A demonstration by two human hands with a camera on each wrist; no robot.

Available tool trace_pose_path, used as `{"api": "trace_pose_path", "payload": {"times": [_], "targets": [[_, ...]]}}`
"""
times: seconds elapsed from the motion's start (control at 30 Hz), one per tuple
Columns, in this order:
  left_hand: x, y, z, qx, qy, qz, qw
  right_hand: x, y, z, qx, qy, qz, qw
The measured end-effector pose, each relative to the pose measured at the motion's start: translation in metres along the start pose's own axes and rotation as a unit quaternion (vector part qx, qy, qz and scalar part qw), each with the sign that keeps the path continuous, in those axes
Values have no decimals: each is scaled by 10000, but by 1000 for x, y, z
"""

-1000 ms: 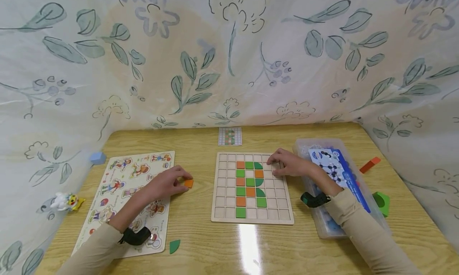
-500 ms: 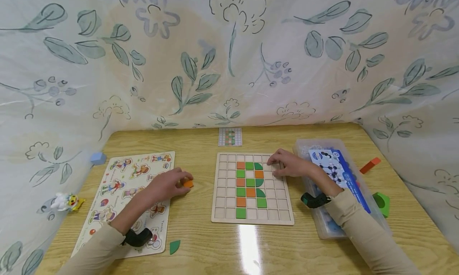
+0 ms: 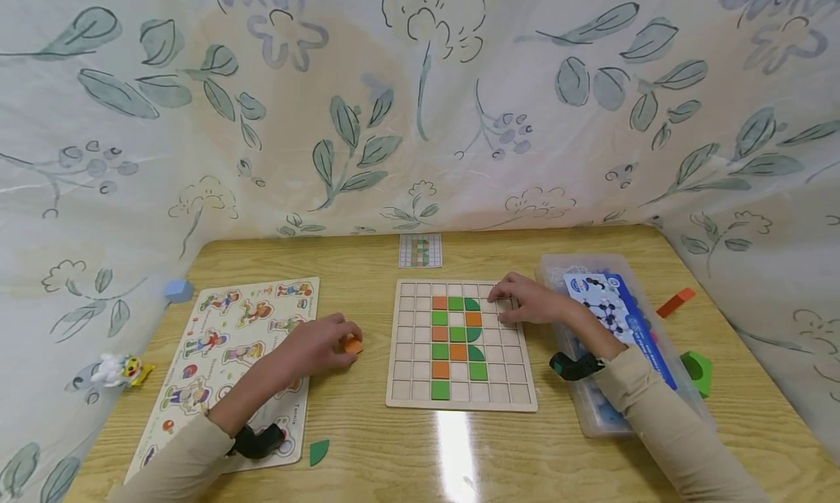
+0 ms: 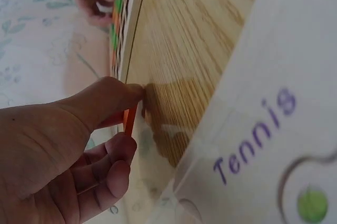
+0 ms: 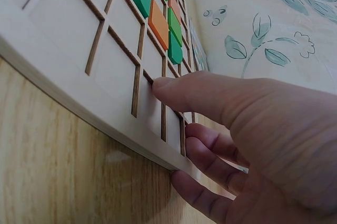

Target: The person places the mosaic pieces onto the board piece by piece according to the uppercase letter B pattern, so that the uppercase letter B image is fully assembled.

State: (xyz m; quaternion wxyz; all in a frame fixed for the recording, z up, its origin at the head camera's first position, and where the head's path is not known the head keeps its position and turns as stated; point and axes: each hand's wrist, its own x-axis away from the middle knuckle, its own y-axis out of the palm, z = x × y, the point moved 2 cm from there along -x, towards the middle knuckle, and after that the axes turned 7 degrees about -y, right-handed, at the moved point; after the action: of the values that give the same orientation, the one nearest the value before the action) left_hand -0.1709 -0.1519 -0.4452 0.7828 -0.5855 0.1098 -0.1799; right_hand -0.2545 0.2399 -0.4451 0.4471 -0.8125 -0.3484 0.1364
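Observation:
My left hand (image 3: 336, 341) pinches a small orange square tile (image 3: 353, 345) on the table, between the picture puzzle and the grid board. In the left wrist view the orange tile (image 4: 128, 121) stands on edge between the thumb (image 4: 113, 95) and the fingers. The wooden grid board (image 3: 407, 386) holds orange and green tiles in its middle columns. My right hand (image 3: 507, 304) rests on the board's upper right squares with relaxed fingers and holds nothing. Its thumb (image 5: 200, 95) lies on the board (image 5: 63, 24).
A character picture puzzle (image 3: 223, 321) lies left, a green quarter-round piece (image 3: 319, 450) near the front edge, and a pattern card (image 3: 421, 250) behind the board. On the right are a plastic box (image 3: 663, 394) and red (image 3: 677, 302) and green (image 3: 698, 370) blocks. Leaf-printed cloth walls the table.
My left hand has slid to the right, toward the grid board, with the orange tile in its fingers. The right hand has stayed on the board.

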Motion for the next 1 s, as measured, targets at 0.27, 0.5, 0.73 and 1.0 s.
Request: {"api": "trace_pose_path", "payload": {"times": [0.27, 0.5, 0.73, 1.0], "targets": [[0, 0, 9, -21, 140, 9, 9999, -1, 0, 1, 38, 23, 3, 10000], [0, 3, 11, -37, 255, -37, 9997, -1, 0, 1, 73, -1, 24, 10000], [-1, 4, 11, -40, 197, -75, 9998, -1, 0, 0, 32, 104, -17, 9999], [0, 5, 8, 372, 280, -103, 9989, -1, 1, 1, 30, 119, -15, 9999]]}}
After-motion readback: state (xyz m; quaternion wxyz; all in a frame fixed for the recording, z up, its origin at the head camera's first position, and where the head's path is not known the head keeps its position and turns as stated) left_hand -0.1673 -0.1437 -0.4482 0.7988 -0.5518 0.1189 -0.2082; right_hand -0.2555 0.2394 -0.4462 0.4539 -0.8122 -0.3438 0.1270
